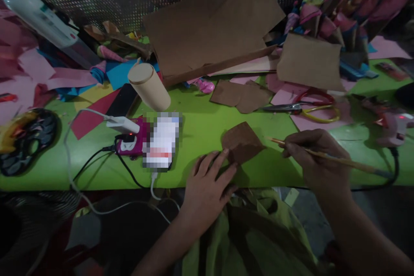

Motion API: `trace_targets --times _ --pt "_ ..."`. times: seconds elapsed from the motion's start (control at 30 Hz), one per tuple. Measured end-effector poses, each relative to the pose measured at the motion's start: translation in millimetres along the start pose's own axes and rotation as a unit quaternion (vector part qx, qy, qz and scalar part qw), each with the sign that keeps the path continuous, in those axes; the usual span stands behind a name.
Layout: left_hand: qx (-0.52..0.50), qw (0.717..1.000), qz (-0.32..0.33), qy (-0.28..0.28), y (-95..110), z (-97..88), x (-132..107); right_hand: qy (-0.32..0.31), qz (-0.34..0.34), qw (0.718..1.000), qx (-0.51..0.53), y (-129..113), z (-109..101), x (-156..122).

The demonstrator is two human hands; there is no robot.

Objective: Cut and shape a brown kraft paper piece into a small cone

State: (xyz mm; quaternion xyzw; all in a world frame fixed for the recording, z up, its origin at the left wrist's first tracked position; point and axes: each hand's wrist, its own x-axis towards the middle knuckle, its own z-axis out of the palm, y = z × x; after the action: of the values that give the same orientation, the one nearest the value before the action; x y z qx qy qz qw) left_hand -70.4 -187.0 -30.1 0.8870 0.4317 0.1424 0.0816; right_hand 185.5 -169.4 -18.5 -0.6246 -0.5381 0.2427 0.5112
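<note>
A small piece of brown paper (pixel 243 141) lies on the green table near its front edge. My left hand (pixel 210 183) rests beside it, fingers stretched out, the fingertips at the paper's lower left edge. In my right hand (pixel 318 159) is a thin pencil-like stick (pixel 336 158), perhaps a brush, pinched between thumb and fingers. Its pale tip points left toward the brown paper and stays apart from it. Behind the paper are other cut brown paper pieces (pixel 241 95) and scissors (pixel 300 108) with red and yellow handles.
A phone (pixel 162 140) with a blurred screen, a pink power strip (pixel 131 140) with cables, and a beige cylinder (pixel 150 88) stand to the left. A tape dispenser (pixel 30 140) is at far left. A glue gun (pixel 391 127) sits at right. Large brown cardboard (pixel 213 26) leans behind.
</note>
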Motion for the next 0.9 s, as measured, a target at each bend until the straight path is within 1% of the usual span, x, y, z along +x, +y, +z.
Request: trace_targets --times 0.07,0.17,0.2,0.27,0.33,0.43,0.6,0.77,0.83,0.9 --pt "-0.002 1.000 0.002 -0.008 0.0 0.3 0.1 -0.048 -0.001 0.998 0.049 -8.1 3.2 -5.2" --pt "-0.004 1.000 0.001 -0.016 0.0 0.0 0.2 -0.161 0.013 0.984 0.079 -16.9 13.4 -9.5" --pt "-0.005 1.000 0.001 -0.017 0.1 -0.4 0.1 -0.189 0.021 0.978 0.081 -17.9 17.4 -9.9" --pt "-0.007 1.000 0.004 -0.018 0.3 -1.6 0.0 -0.221 0.041 0.972 0.072 -17.4 24.1 -9.7" --pt "-0.009 1.000 0.007 -0.020 0.4 -3.0 -0.1 -0.227 0.056 0.971 0.057 -15.0 28.0 -9.1" --pt "-0.016 1.000 0.008 -0.021 0.0 -4.6 -0.1 -0.232 0.063 0.970 0.041 -12.7 28.4 -8.8" --pt "-0.031 0.999 0.011 -0.024 -1.3 -5.7 -0.5 -0.245 0.040 0.969 0.015 -15.0 26.2 -8.6" --pt "-0.028 0.999 0.009 -0.029 -1.2 -6.4 -0.6 -0.273 0.026 0.962 -0.006 -20.0 26.3 -6.8" --pt "-0.025 0.999 0.009 -0.028 -1.0 -6.3 -0.4 -0.269 0.018 0.963 -0.010 -20.4 26.0 -6.9" --pt "-0.022 0.999 0.010 -0.029 -1.0 -6.1 -0.3 -0.248 0.012 0.969 -0.018 -17.6 24.6 -8.2"
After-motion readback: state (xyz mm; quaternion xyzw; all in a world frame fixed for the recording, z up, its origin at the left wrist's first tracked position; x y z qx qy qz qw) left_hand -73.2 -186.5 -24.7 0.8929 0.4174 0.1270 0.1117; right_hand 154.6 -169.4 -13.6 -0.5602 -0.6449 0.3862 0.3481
